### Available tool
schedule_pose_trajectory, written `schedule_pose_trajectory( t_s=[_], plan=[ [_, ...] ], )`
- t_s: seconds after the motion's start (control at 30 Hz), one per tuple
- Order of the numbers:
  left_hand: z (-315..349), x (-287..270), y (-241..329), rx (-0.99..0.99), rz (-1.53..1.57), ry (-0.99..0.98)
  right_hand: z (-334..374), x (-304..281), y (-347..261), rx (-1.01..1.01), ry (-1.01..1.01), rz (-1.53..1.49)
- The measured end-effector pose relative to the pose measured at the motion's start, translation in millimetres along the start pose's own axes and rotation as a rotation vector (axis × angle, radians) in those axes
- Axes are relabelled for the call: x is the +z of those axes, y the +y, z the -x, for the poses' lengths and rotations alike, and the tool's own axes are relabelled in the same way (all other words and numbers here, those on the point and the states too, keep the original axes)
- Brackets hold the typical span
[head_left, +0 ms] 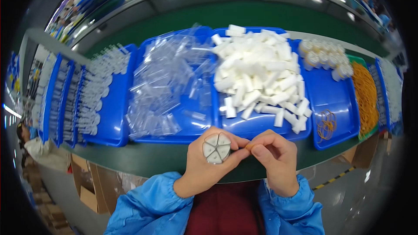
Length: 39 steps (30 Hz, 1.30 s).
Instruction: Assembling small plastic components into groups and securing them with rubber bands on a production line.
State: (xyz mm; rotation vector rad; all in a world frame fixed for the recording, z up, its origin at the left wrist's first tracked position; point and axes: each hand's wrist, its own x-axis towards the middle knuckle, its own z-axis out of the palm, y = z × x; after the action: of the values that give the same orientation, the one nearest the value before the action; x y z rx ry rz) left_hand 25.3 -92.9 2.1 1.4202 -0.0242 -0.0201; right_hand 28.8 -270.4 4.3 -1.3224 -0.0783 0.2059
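1. Worktop [156, 161], from the head view: a green strip runs between the blue trays [193, 127] and its curved near edge; both hands overlap this strip, just short of the tray rims.
2. Trays stand close together, leaving little room between rims; clear sleeves [161, 78] and white pieces [261, 69] lie beyond the hands, orange bands [326, 125] off to the right.
3. Left hand [199, 169] is wrapped around the bundle [217, 148], five pale wedge ends facing up.
4. Right hand [278, 161], just right of the bundle, is drawn into a pinch against the left fingertips; what it pinches is too hidden to tell.
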Motion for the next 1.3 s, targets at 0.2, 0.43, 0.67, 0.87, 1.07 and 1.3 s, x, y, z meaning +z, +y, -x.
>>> schedule_pose_trajectory(
  t_s=[0.2, 0.43, 0.67, 0.87, 1.07, 1.3],
  plan=[
    [9.7, -42.7, 6.6, 0.136, -0.233, 0.089, -10.2, 0.5, -5.4, 0.084, -0.204, -0.667],
    [18.2, -29.1, 10.8, -0.276, 0.066, -0.089, -19.8, 25.8, 12.7, -0.433, -0.046, 0.451],
    [7.7, -52.0, 12.4, -0.189, -0.388, -0.177, -29.8, 28.5, -9.8, -0.5, -0.227, 0.563],
    [19.1, -58.7, 19.6, -0.082, -0.572, -0.256, -34.9, 12.8, -20.4, -0.546, -0.435, 1.211],
    [19.5, -83.1, 14.6, -0.182, 0.369, 0.113, -25.3, -25.2, -15.2, -0.389, -0.879, -0.052],
    [29.0, -46.6, 5.9, 0.316, -0.079, -0.142, -44.4, 36.9, 5.2, -0.308, 0.138, 0.34]
  ],
)
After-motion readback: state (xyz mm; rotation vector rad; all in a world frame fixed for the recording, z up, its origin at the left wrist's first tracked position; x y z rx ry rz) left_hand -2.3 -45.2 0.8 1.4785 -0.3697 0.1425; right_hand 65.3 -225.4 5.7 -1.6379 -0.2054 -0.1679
